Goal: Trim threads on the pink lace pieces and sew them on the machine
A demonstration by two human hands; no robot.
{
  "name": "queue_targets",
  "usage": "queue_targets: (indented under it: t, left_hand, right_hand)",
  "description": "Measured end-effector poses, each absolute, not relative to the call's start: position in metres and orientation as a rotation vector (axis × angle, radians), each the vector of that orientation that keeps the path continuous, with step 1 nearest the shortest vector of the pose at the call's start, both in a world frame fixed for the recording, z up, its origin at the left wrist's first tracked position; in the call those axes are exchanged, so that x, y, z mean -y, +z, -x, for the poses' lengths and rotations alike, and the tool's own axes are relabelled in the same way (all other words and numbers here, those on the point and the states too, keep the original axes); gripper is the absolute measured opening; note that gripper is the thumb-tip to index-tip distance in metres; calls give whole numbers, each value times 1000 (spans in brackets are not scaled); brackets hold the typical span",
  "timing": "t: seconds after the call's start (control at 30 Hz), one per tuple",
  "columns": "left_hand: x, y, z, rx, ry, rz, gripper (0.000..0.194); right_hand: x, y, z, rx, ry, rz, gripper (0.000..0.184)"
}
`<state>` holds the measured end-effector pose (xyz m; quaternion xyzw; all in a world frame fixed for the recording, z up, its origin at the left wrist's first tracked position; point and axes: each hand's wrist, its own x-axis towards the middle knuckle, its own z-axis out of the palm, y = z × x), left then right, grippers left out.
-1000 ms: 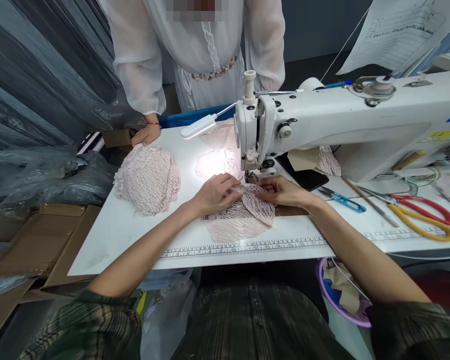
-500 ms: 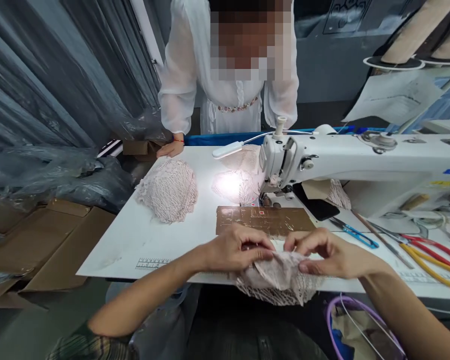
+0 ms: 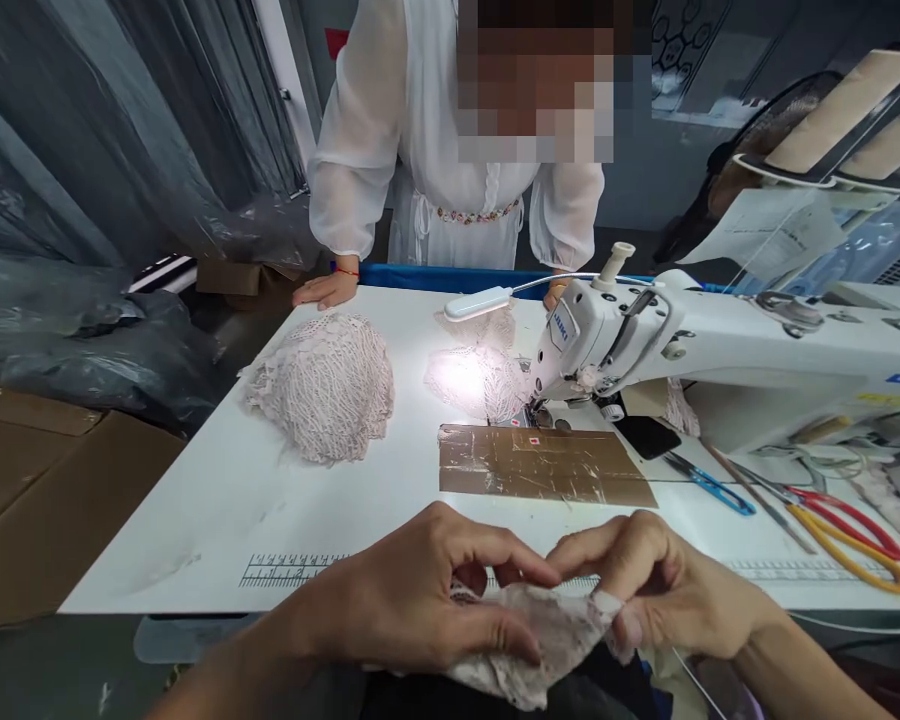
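Observation:
Low at the table's front edge, a pale pink lace fabric piece (image 3: 562, 625) is stretched between my two hands. My left hand (image 3: 420, 590) pinches it with the thumb in front and the fingers behind. On the other side, my right hand (image 3: 675, 590) grips its edge between thumb and fingers. The fingertips of both hands nearly meet above the cloth. Part of the piece is hidden under my left hand. Beyond lies another lace piece (image 3: 487, 380), lit brightly beside the needle area of a white sewing machine (image 3: 690, 330).
A mound of lace cups (image 3: 337, 390) sits at the left of the white table (image 3: 195, 520). A brown plate (image 3: 540, 465) lies before the machine. Blue snips (image 3: 712, 485) and red-and-yellow-handled scissors (image 3: 847, 530) are at right. A person in white (image 3: 450, 180) leans on the far edge.
The view has shifted, so the table edge and my hands appear lower and closer. My hands have turned the lace piece, and its hanging netted part shows less now.

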<state>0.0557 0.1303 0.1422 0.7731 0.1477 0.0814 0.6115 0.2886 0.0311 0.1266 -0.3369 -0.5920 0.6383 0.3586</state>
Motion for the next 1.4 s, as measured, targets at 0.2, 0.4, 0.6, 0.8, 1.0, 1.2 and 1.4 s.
queue_targets:
  t: [0.2,0.4,0.6,0.8,1.0,1.2,1.4]
  left_hand:
    - [-144,136,-59,-440,310,-1759,17]
    - [-164,136,-62,-430,285,-1910,30]
    - [-183,131,-82,-346,252,-2015,16]
    - [-195,114,-104,-433,379,-1899,25]
    - [-190,104,-115,-702,395,-1726,34]
    - [-185,98,-118,-769,425,-1690,35]
    - [-185,104,-119,-747,390,-1736,32]
  right_hand:
    - [-41,119,-273,1642,1485,945,17]
    - [-44,107,-275,1619,1309,955,17]
    - [-48,98,-296,1578,1127,996,10]
    - [-63,82,-310,1508,959,1096,10]
    - [-67,69,-317,1434,919,1190,15]
    - [-60,62,-319,1428,864,1323,15]
    - [-55,65,-308,1113,1312,1214,29]
